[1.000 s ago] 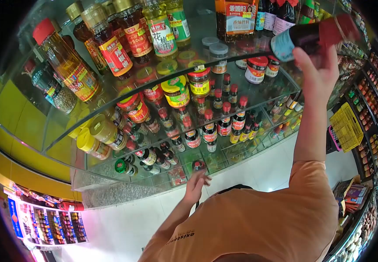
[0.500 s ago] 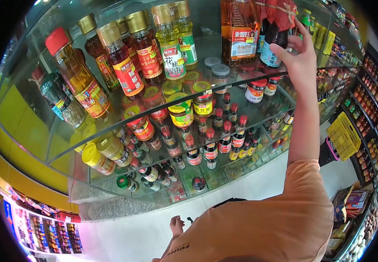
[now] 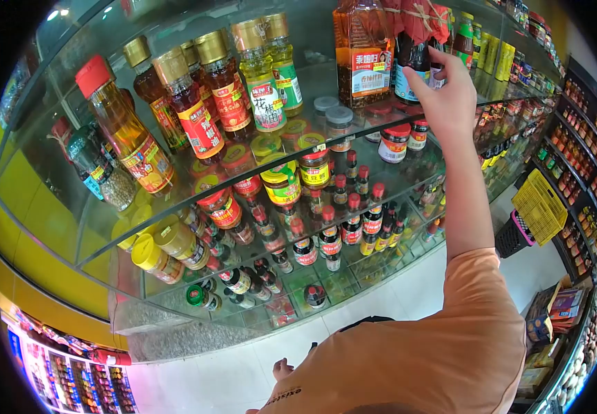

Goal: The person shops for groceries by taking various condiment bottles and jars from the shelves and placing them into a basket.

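Observation:
My right hand (image 3: 448,93) reaches to the upper shelf, thumb and fingers spread around the right side of a dark bottle (image 3: 411,56) with a red cloth top tied with string and a blue label. The thumb appears to touch the bottle's front; some fingertips are hidden behind it. The bottle stands upright on the glass. Just left of it is a square bottle of chili oil (image 3: 366,55) with an orange-and-white label. Low down beside my body, my left hand (image 3: 282,369) hangs with fingers loosely extended, holding nothing visible.
Gold-capped oil bottles (image 3: 200,121) and a red-capped oil bottle (image 3: 129,131) line the upper glass shelf (image 3: 354,132). Below are sauce jars (image 3: 282,185) and several small red-capped bottles (image 3: 351,224). A yellow basket (image 3: 539,207) sits by a dark rack at right.
My right hand has shifted left, closer around the cloth-topped bottle. The bottle sits slightly nearer its square neighbour. My left hand has moved slightly lower, and the view has shifted a little.

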`<move>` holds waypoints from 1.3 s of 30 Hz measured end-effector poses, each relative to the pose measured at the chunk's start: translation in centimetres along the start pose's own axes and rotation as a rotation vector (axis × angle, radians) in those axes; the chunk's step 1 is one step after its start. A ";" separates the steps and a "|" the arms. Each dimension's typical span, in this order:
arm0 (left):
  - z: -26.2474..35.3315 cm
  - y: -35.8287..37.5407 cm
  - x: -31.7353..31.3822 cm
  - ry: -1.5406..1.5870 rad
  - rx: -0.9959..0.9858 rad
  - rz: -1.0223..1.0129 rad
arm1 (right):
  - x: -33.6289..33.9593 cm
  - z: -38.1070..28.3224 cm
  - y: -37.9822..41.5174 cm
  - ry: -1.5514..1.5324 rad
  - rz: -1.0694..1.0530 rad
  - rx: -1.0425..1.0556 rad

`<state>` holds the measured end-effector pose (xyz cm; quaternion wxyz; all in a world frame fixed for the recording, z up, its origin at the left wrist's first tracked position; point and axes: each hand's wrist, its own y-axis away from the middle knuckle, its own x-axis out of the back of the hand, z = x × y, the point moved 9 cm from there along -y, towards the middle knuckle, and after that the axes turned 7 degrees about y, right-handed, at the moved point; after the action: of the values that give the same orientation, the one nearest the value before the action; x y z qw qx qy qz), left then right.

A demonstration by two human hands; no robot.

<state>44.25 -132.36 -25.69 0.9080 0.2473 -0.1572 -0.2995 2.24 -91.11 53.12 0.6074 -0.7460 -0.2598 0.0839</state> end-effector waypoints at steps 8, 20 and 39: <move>-12.4 -3.5 3.2 0.071 0.254 0.046 | -1.2 0.3 -0.2 0.100 0.054 0.030; -16.4 0.9 0.0 -0.013 0.286 -0.021 | 4.3 4.6 11.0 -0.333 -0.016 0.434; -16.1 11.9 -46.4 -0.532 0.471 -1.225 | 37.8 51.5 69.6 0.174 -1.722 -1.085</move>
<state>20.97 -89.46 -38.95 0.4292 0.3994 -0.2670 -0.7648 31.65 -37.04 -18.60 0.0585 -0.4840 -0.6659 -0.5647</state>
